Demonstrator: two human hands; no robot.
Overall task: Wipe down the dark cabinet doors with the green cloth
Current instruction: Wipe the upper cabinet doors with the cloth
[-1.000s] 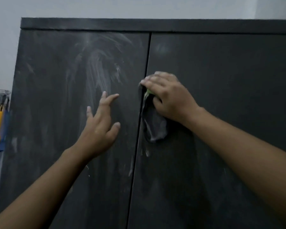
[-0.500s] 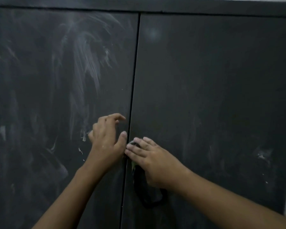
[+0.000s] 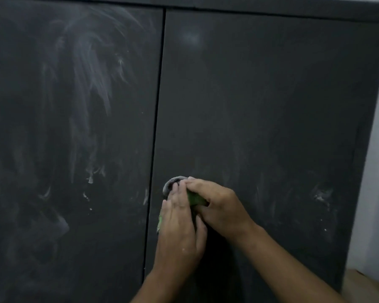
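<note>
1. While both hands meet low on the dark matte right cabinet door (image 3: 271,106), just beside the centre seam, the crumpled green cloth (image 3: 195,199) sits bunched between them.
2. The right hand (image 3: 219,206) curls its fingers round the cloth; the left hand (image 3: 179,228) lays straight, close-set fingers over it.
3. Regathering it into a flat pad should help; chalky white smears (image 3: 92,73) remain.

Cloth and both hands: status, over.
Hands: right hand grips cloth, left hand presses flat on it. Cloth bunched low on right door, beside centre seam. Streaky white smears on left door. Nothing blocking.
</note>
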